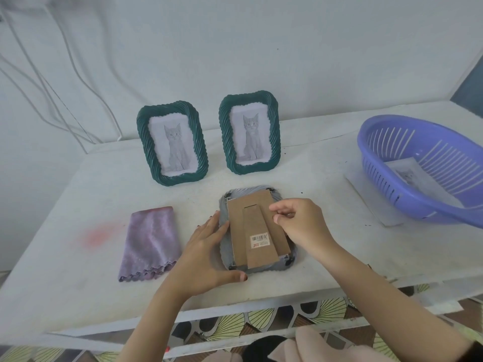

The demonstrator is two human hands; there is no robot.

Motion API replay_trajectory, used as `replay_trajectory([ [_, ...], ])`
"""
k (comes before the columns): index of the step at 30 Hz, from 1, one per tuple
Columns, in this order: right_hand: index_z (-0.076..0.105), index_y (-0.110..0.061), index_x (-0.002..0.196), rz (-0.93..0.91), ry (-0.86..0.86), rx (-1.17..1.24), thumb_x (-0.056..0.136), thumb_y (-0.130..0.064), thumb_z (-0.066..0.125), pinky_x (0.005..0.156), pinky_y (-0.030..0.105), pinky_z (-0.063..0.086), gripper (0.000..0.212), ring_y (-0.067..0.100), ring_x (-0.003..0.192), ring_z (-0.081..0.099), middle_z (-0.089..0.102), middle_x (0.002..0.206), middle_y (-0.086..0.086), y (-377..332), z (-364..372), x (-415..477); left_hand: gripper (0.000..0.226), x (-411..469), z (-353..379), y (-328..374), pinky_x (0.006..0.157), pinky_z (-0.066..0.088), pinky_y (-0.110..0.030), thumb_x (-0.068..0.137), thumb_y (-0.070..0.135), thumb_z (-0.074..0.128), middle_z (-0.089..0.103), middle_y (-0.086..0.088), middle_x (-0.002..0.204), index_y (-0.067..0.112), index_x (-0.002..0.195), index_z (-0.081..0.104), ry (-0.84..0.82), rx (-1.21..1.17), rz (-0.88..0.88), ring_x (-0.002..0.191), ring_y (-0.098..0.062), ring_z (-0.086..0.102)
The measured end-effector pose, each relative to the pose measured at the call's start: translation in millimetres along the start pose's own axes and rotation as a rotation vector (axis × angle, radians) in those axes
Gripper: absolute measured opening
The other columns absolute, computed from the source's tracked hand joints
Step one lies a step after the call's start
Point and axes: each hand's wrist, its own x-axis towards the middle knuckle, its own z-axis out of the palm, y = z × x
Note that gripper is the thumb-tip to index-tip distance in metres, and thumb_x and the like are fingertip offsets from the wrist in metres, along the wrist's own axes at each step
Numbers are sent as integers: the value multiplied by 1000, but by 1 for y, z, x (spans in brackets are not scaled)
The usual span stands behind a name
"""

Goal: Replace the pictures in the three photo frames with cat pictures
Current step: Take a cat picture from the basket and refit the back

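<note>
Two dark green frames stand upright at the back of the table, the left frame and the right frame, each showing a grey cat picture. A third frame lies face down near the front, its cardboard back with a barcode sticker up. My left hand rests flat against this frame's left edge, thumb at its lower left corner. My right hand pinches at the right edge of the cardboard back. A printed picture lies inside the purple basket.
A folded lilac cloth lies left of the face-down frame. The basket sits at the right on a white sheet. A wall with white cables rises behind the table. The table's front edge is just below my hands.
</note>
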Motion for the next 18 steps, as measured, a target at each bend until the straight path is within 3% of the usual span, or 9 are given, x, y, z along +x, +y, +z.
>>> replay_trajectory([
  [7, 72, -19, 97, -3, 7, 49, 82, -5, 64, 65, 0, 42, 22, -3, 75, 56, 64, 85, -6, 2, -2, -2, 127, 0, -1, 1, 96, -18, 0, 41, 91, 46, -13, 19, 143, 28, 145, 11, -12, 16, 10, 133, 5, -12],
  [14, 71, -19, 99, -18, 12, 55, 82, -6, 66, 72, 12, 49, 22, -1, 73, 57, 66, 89, -2, 4, -2, -1, 119, -1, -2, 2, 95, -18, 1, 42, 91, 46, -19, 29, 136, 36, 138, 2, -20, 15, 23, 129, 9, -16],
  [18, 72, -15, 100, -65, 24, -14, 82, -6, 65, 64, -1, 41, 22, -4, 66, 54, 64, 85, -5, 1, 2, 0, 125, 0, 1, -1, 97, -20, -2, 44, 89, 49, -16, 23, 140, 28, 145, 7, -17, 14, 33, 122, 20, -27],
])
